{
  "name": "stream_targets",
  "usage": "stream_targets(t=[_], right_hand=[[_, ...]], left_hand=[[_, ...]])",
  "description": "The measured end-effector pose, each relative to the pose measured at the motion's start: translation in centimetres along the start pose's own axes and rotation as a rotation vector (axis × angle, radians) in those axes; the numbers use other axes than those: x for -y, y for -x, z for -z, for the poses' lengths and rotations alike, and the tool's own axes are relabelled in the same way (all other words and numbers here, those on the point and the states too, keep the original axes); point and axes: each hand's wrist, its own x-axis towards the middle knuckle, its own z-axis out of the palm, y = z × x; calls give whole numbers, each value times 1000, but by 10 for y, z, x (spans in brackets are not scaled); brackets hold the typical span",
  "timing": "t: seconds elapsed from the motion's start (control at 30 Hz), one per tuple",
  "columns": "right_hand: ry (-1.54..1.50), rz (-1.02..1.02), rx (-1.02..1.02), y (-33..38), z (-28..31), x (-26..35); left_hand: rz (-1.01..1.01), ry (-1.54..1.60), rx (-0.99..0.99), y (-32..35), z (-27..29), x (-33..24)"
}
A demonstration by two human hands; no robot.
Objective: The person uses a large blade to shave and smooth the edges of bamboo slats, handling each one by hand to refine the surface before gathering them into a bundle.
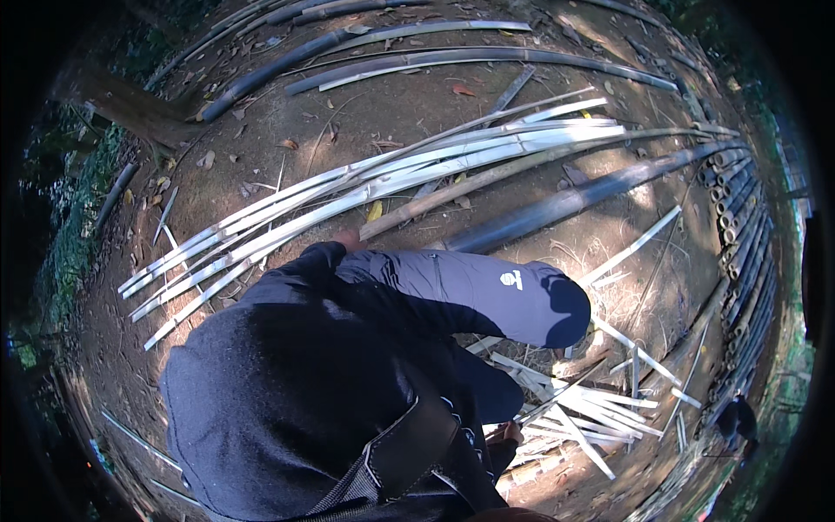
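- Head view: the split bamboo strips (374, 187) lie fanned on the dirt ground (287, 104), just ahead of the person's dark sleeve.
- One hand (348, 237) shows only as a sliver past the cuff, at the near ends of the strips; which hand it is, and its grip, I cannot tell.
- A second hand (513, 431) shows low down beside short pale offcuts (591, 409); its grip is unclear.
- Whole bamboo poles (565, 202) lie nearby, with more stacked at right (739, 226).

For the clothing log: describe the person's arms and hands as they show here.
Left arm wears a dark navy long sleeve, its bare hand barely peeking past the cuff. The right hand is bare, mostly hidden behind the dark jacket. No gloves show.
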Motion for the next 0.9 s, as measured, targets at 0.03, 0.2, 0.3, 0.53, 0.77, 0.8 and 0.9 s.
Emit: stream_targets(t=[0.03,0.2,0.3,0.53,0.77,0.8,0.9], right_hand=[[-160,-17,-46,3,-8,19],[-608,11,-219,-26,-21,35],[-745,-423,-349,48,-6,44],[-1088,-471,-301,170,-29,88],[-1233,-717,-255,266,-86,149],[-1250,-783,-280,282,-91,158],[-1357,-894,-452,310,-88,179]], left_hand=[[122,38,-65,-9,0,23],[-179,63,-136,-48,11,75],[-219,-12,-273,-55,-4,16],[-753,42,-306,-49,66,-226],[-1145,-128,256,11,-63,-563],[-1217,-153,429,13,-108,-602],[-1126,-342,622,34,-224,-689]])
